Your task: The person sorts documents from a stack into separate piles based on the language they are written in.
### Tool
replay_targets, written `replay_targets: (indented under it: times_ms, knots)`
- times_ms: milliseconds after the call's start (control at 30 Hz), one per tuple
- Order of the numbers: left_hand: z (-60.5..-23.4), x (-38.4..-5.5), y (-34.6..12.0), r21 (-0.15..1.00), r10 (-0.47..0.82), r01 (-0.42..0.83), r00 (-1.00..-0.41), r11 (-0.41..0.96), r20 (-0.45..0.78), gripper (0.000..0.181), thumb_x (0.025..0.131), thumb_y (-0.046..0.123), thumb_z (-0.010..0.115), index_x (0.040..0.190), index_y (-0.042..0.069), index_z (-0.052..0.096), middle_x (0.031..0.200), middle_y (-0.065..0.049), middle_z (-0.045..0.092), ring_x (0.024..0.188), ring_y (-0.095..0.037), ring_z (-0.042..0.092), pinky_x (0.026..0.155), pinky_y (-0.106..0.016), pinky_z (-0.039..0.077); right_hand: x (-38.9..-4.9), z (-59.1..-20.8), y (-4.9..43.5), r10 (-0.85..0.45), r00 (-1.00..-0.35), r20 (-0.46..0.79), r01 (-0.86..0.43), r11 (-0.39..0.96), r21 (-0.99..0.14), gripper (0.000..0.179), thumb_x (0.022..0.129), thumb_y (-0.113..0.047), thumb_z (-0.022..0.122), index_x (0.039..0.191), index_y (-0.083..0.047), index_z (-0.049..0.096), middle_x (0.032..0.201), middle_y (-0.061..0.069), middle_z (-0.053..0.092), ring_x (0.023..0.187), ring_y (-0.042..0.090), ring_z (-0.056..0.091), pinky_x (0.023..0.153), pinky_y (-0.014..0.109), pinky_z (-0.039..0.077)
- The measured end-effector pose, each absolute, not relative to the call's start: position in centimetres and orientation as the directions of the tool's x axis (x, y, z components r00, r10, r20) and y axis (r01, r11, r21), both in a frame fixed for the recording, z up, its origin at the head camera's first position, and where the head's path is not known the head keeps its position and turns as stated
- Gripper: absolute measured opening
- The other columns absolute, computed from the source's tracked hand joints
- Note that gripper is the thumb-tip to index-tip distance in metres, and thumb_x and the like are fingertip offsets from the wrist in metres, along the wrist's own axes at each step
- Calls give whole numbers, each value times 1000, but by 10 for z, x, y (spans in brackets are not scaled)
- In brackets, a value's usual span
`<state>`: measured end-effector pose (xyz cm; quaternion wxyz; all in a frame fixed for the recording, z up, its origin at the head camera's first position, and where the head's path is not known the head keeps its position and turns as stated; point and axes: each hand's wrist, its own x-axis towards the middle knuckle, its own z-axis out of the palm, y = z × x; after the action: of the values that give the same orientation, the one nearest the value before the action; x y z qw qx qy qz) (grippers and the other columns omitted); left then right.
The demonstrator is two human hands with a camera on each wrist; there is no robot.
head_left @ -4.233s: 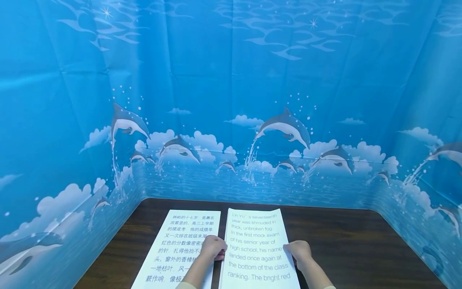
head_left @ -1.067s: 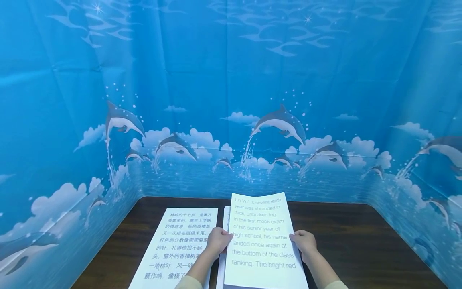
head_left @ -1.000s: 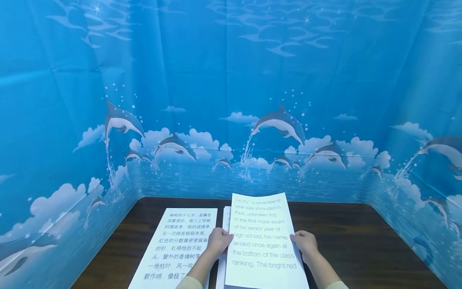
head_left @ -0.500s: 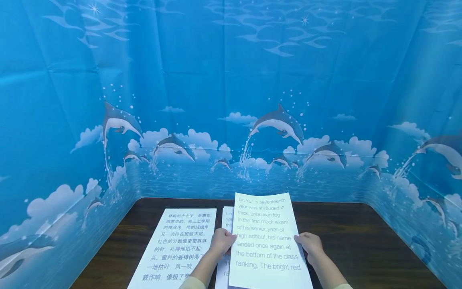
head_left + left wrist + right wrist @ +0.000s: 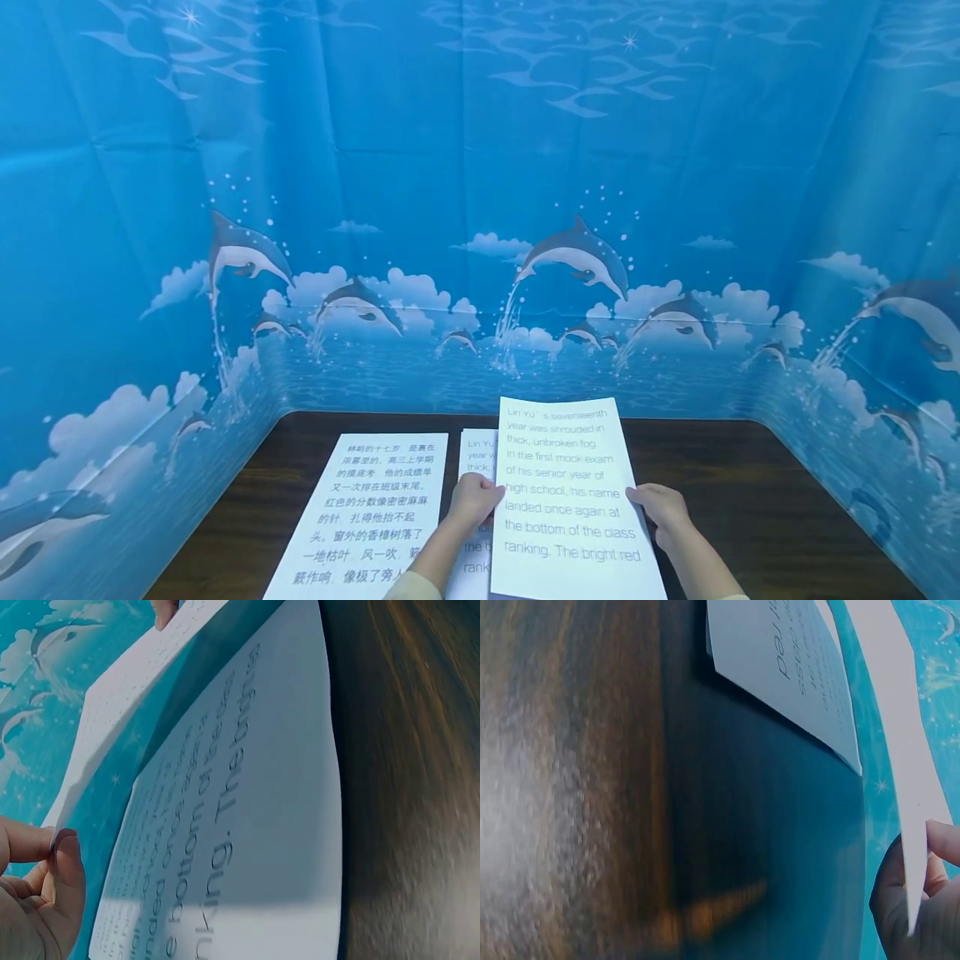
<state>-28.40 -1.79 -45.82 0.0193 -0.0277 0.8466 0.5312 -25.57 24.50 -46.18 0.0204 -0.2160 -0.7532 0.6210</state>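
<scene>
A white sheet of paper (image 5: 566,500) printed with large English text is held up off the table between my two hands. My left hand (image 5: 474,502) pinches its left edge, thumb on the front; the left wrist view shows the thumb and fingers (image 5: 69,862) gripping that edge. On the right edge, my right hand (image 5: 662,510) pinches the sheet, seen also from the side in the right wrist view (image 5: 922,877). Below and to the left lies a stack of English-text paper (image 5: 474,442), partly hidden by the raised sheet and my left hand.
Left of the stack, a page of Chinese text (image 5: 367,500) lies flat, its lower right covered by my left forearm. The dark wooden table (image 5: 765,508) extends to the right. A blue dolphin-print curtain (image 5: 420,200) surrounds the table's back and sides.
Earlier the English sheet lay on the stack with both hands at its edges. It has since been lifted and carried to the right, uncovering more of the English-text paper underneath.
</scene>
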Motion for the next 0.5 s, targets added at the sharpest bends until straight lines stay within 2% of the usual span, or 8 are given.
replay_targets:
  times_ms: [67,133,200,300,367,500]
  knots:
    - [-456,-283,-14,899,-14,-59,-998,434,-59,15,81,17,56,75,3,53,64,-6,49,52,-15,50,43,-22,40,-254,-462,250,359,-901,-243,307,132,-943,34,83,-16,54,104,10,49,83,15,56,78,30,52,65,40,40]
    - [-454,-282,-10,900,0,-48,-999,433,-53,15,81,17,56,74,3,54,64,-6,49,52,-16,51,44,-23,41,-253,-463,255,363,-898,-249,318,142,-938,34,83,-17,54,105,9,49,84,15,56,81,31,51,69,48,39]
    - [-452,-281,-6,901,11,-40,-999,432,-50,16,81,17,56,74,3,54,62,-6,49,52,-16,51,43,-23,41,-251,-463,259,364,-896,-254,325,147,-934,35,83,-18,54,105,9,49,85,15,56,83,32,50,70,50,38]
    - [-451,-280,-1,902,26,-25,-999,431,-40,16,82,16,56,72,3,55,61,-5,49,50,-14,51,43,-23,42,-249,-463,265,361,-896,-259,331,156,-931,37,83,-18,55,106,9,48,87,16,55,84,32,50,69,49,39]
    - [-451,-280,2,899,29,-19,-999,437,-35,17,82,16,55,71,4,55,60,-5,49,48,-13,50,41,-21,40,-248,-462,268,357,-900,-253,325,161,-932,37,83,-18,55,106,9,48,87,16,55,83,31,51,66,43,40]
    - [-453,-281,9,897,32,-5,-999,443,-22,17,82,16,56,70,4,55,59,-4,49,47,-12,50,40,-19,39,-245,-460,277,351,-903,-248,323,174,-930,39,83,-20,55,107,10,47,87,16,55,84,31,49,68,48,38]
